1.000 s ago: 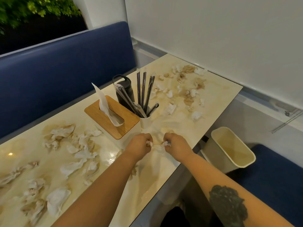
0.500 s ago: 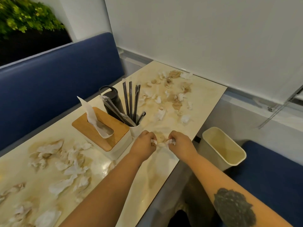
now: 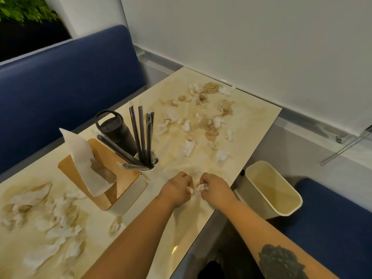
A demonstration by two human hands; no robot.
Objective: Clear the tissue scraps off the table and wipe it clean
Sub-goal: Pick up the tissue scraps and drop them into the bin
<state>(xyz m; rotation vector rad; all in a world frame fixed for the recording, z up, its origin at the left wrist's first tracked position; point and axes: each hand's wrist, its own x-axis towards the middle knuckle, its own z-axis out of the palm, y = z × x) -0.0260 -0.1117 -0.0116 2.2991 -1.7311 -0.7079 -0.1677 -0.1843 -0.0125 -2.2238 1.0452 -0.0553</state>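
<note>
In the head view I see both hands closer together than a moment ago. The left hand and right hand each grip a tissue scrap over the bench. The bin beside it looks empty; the white cup holds dark chopsticks.

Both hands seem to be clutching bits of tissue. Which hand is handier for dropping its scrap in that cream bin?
Probably the right hand: the bin stands open just off the table edge on that side, while the left hand would have to cross over it.
</note>
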